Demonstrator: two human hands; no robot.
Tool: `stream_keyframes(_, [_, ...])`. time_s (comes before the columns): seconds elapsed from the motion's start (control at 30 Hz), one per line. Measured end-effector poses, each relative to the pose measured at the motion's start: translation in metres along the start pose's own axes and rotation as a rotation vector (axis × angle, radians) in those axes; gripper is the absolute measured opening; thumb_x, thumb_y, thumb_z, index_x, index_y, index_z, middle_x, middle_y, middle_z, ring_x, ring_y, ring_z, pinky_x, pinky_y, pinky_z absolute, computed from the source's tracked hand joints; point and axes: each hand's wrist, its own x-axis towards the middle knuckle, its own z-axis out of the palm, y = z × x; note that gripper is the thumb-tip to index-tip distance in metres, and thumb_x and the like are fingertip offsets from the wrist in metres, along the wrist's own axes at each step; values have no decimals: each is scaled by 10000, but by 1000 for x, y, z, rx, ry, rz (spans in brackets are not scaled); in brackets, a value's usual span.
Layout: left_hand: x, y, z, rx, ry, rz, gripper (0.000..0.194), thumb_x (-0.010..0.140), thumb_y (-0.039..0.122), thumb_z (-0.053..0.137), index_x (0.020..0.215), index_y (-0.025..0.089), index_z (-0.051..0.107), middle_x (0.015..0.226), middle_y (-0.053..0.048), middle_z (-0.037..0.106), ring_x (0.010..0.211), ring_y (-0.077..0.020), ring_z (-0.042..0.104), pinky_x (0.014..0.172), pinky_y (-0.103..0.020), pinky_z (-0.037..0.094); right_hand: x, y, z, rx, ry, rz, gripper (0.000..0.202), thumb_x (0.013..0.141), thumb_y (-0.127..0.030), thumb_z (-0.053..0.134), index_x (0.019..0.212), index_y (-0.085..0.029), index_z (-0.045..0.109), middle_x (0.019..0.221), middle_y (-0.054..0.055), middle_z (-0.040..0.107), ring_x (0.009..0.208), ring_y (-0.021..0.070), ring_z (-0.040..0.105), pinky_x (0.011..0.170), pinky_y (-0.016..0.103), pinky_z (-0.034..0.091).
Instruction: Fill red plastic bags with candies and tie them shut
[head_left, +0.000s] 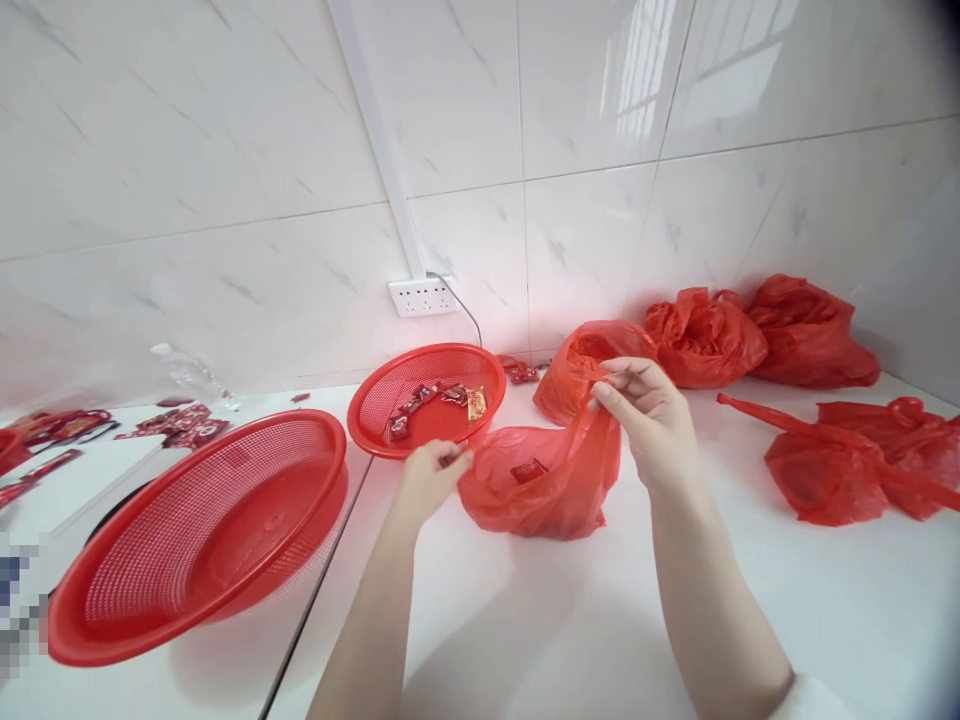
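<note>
Holds in the right hand (pixel 660 420), thumb and fingertips pinched shut: gathered upper part of a red plastic bag (pixel 525 500), mouth open toward the left fingers. Brings the left hand (pixel 431 480), fingers curled, to the bag's near-left rim; cannot tell whether pinching or only touching. Lies inside, between both sets of fingers: small dark red packet (pixel 529 471).

Stands just beyond the left fingers: small red basket (pixel 375 400), with red packets (pixel 409 408) and a gold packet (pixel 476 404). Stands left of the left fingers: large red basket (pixel 270 520). Sits just beyond the right fingers: rear bag (pixel 562 385). Lie farther right: two bunched bags (pixel 705 340) and flatter bags (pixel 825 480).

Done, by judgement: bag opened, packet inside. Outstanding: mouth untied, packets still in small basket; cannot tell full count.
</note>
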Motion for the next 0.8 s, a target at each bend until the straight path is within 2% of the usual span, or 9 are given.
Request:
stream_keyframes(0.1, [-1,26,-23,-534,224,113,221,777,392,668,722,178,673,964,-42,666,942,-197,594,822,-282,448,2,2,-2,-140,179,-116,195,810,-281,675,989,-226,618,918,22,633,867,166,634,826,353,521])
stream_keyframes(0.17, [-3,42,-29,-759,259,196,162,765,353,704,775,191,704,1141,-53,647,1062,-219,581,904,-310,446,2,3,-2,-290,265,-229,155,823,-249,654,974,-228,628,967,33,658,938,185,628,881,380,500])
stream_keyframes(0.23, [-5,53,-28,-894,173,261,192,773,325,706,937,226,722,1198,-70,640,1118,-245,576,954,-363,441,1,3,0,-437,279,-335,111,838,-212,626,947,-229,639,949,33,673,943,194,626,899,395,484])
stream_keyframes(0.3, [-6,58,-21,-951,-3,272,389,792,319,693,1177,280,647,1153,-74,660,1078,-247,604,953,-406,450,-1,2,3,-484,218,-382,106,848,-180,608,934,-231,643,936,34,677,935,200,629,891,396,483])
stream_keyframes(0.43, [-11,63,1,-793,-307,232,703,780,299,719,1408,332,405,980,-36,649,857,-184,630,824,-355,497,-13,-2,16,-274,-109,-381,165,862,-120,581,958,-247,628,931,29,671,941,199,640,872,381,506])
stream_keyframes(0.5, [-13,65,11,-664,-392,231,649,749,309,746,1341,291,480,936,-34,629,822,-174,608,749,-310,493,-18,-4,23,-195,-320,-412,224,873,-86,552,1000,-257,622,939,23,668,936,187,637,871,373,510])
stream_keyframes(0.6, [-13,66,19,-573,-458,226,309,820,395,657,1047,187,633,826,-37,600,757,-167,564,656,-276,458,-20,-4,29,-205,-526,-446,293,880,-85,551,1104,-266,601,1008,26,664,956,177,621,879,359,506])
stream_keyframes(0.7, [-7,64,19,-639,-366,146,288,894,439,546,837,161,596,691,7,506,625,-108,464,561,-231,379,-15,0,28,-279,-561,-333,360,908,-127,532,1240,-266,540,1175,46,621,1090,182,578,954,358,479])
stream_keyframes(0.8, [-2,60,18,-753,-324,73,363,876,481,568,708,163,521,572,57,368,488,-53,312,470,-203,273,-10,8,27,-320,-587,-233,384,919,-124,499,1277,-264,521,1220,41,607,1114,172,573,973,346,475])
